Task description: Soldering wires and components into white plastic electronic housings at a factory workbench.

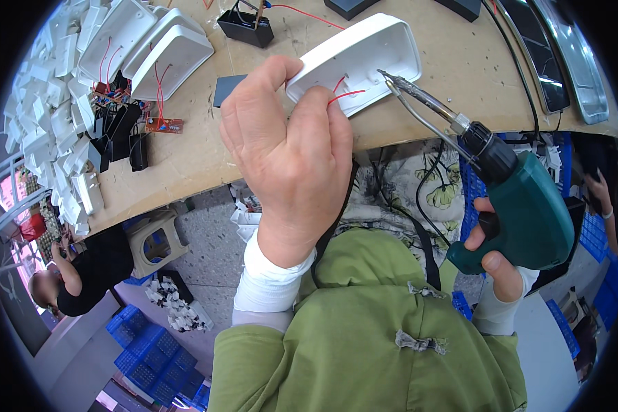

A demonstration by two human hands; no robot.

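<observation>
My left hand [292, 147] is closed on the near-left side of a white plastic housing [384, 44], tilted with its hollow side toward me. A red wire [348, 94] runs from inside the housing past my fingertips; whether they pinch it is hard to tell. My right hand [491, 240] grips a green soldering gun [532, 213] by its handle, fingers at the trigger. The gun's slim metal tip and the thin feed tube beside it reach into the housing, close to its inner wall. Contact there cannot be made out.
White housings [178, 65] with red wires stand at the left of the workbench [206, 147], beside a heap of small white parts [55, 103]. Black parts and a circuit board [165, 126] lie near them. A metal tray [587, 75] is at right. Another person [82, 278] sits at left.
</observation>
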